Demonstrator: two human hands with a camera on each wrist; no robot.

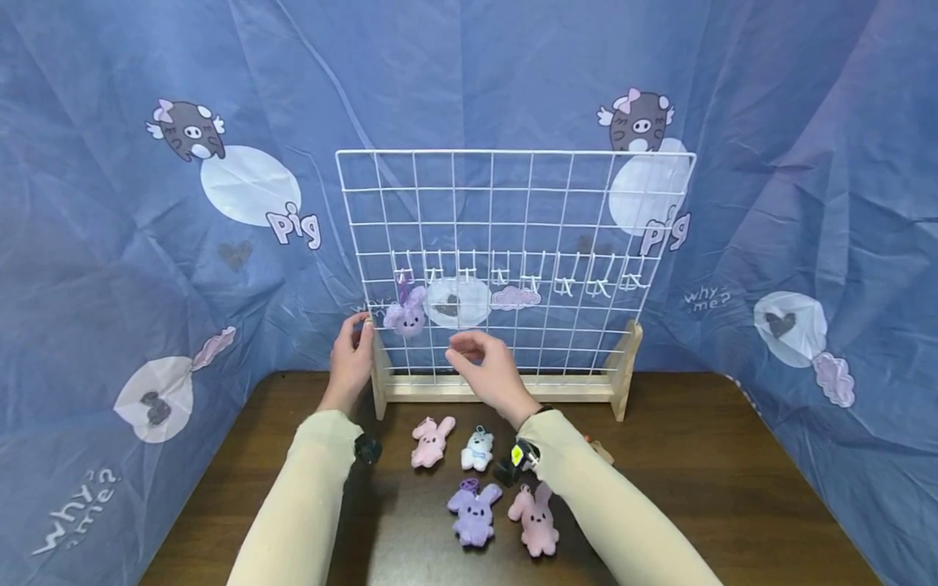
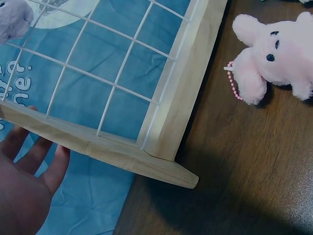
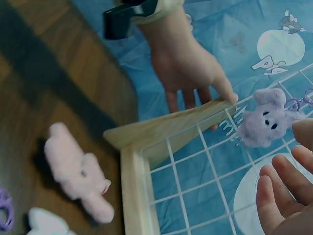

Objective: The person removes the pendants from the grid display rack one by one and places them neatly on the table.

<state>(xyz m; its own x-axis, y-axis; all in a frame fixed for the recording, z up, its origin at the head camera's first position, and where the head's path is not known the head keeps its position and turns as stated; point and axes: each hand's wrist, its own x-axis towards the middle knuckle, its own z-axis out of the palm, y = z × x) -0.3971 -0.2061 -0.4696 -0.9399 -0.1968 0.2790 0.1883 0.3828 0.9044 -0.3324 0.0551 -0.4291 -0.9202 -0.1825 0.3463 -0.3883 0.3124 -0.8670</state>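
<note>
A white wire grid rack stands on wooden side supports (image 1: pixel 378 370) at the back of the table. My left hand (image 1: pixel 349 358) holds the left support; in the right wrist view its thumb lies at the tip of the wood, with the fingers behind. A purple plush bunny keychain (image 1: pixel 408 316) hangs from the leftmost hook by a purple loop. Just right of it and lower, my right hand (image 1: pixel 487 370) hovers before the grid with loosely bent fingers. The right wrist view shows nothing in these fingers (image 3: pixel 275 188), apart from the hanging bunny (image 3: pixel 266 122).
Several white hooks (image 1: pixel 564 285) line the grid to the right. On the table lie a pink bunny (image 1: pixel 431 443), a white plush (image 1: pixel 478 450), a purple bunny (image 1: pixel 473 514) and another pink bunny (image 1: pixel 537 525). A brownish item (image 1: pixel 602 452) is partly hidden by my right sleeve.
</note>
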